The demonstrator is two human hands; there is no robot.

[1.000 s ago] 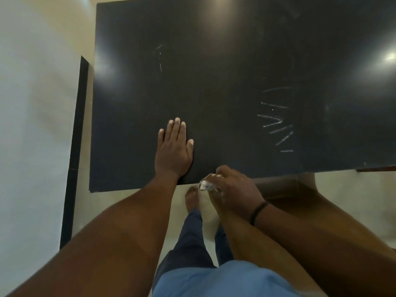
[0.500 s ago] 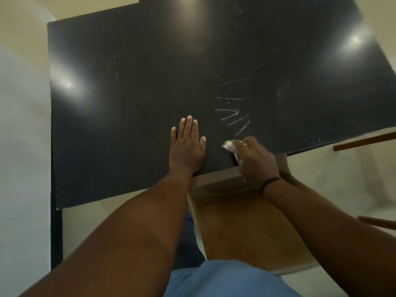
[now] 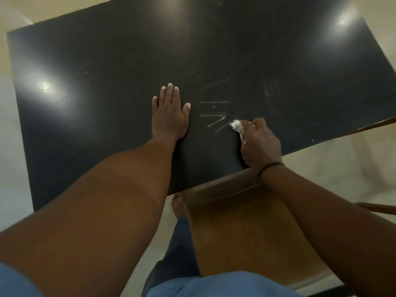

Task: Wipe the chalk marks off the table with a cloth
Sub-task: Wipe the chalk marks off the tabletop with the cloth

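Observation:
A black table [image 3: 107, 61] fills the upper view. White chalk marks [image 3: 215, 113], several short strokes fanned out, lie near its front edge right of centre. My left hand [image 3: 170, 116] rests flat on the table, fingers together, just left of the marks. My right hand [image 3: 259, 142] is closed around a small white cloth [image 3: 235, 125], whose tip touches the table at the lower right end of the strokes. Most of the cloth is hidden inside the fist.
A brown wooden chair seat [image 3: 246, 228] sits under the table's front edge below my right arm. Another wooden chair part [image 3: 377, 207] shows at the right. Faint smears [image 3: 270, 91] lie right of the marks. A pale floor surrounds the table.
My right hand has come up from below the table's front edge onto the tabletop, carrying the cloth to the chalk strokes. The left hand stays flat; the camera view has shifted.

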